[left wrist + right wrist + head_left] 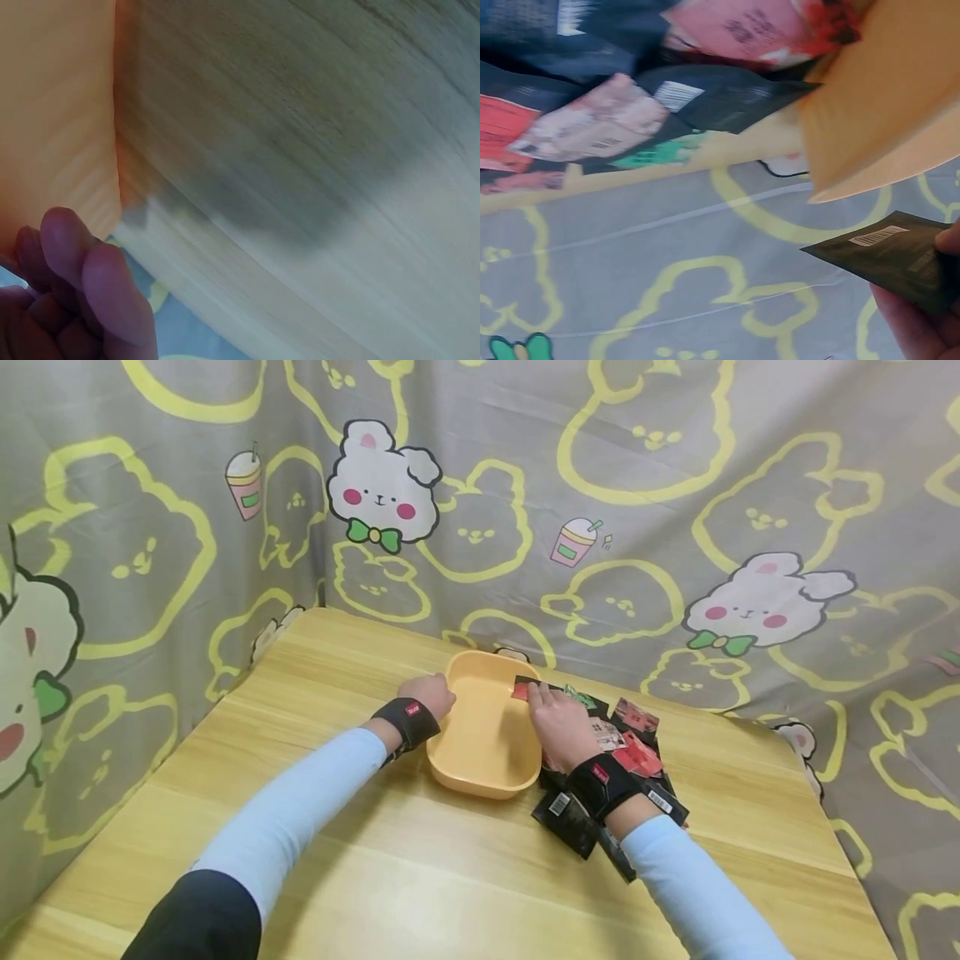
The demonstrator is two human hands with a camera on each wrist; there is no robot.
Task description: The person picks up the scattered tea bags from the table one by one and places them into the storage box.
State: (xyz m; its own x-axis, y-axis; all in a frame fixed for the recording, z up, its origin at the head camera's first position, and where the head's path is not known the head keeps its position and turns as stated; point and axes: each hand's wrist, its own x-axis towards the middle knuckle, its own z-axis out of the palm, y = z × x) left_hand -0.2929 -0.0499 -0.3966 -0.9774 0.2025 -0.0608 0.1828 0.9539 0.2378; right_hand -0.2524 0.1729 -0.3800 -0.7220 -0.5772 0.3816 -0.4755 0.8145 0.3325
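Note:
A yellow-orange plastic basin (483,727) with rounded corners stands on the table, its visible inside bare. My left hand (429,695) grips its left rim; in the left wrist view the curled fingers (67,247) lie against the basin's outer wall (56,112). Over the basin's right rim, my right hand (561,722) pinches a small flat packet (892,255) at one end. This packet's dark back has a white barcode, and a bit of red shows on it in the head view. Beneath and beside the right hand lies a pile of similar packets (637,753), partly hidden by the wrist.
The packets in the pile are black, red, pink and green, and overlap one another. One black packet (567,822) lies at the pile's near side. Light wood tabletop (360,877) surrounds the basin. A grey patterned curtain (480,527) hangs along the table's back and sides.

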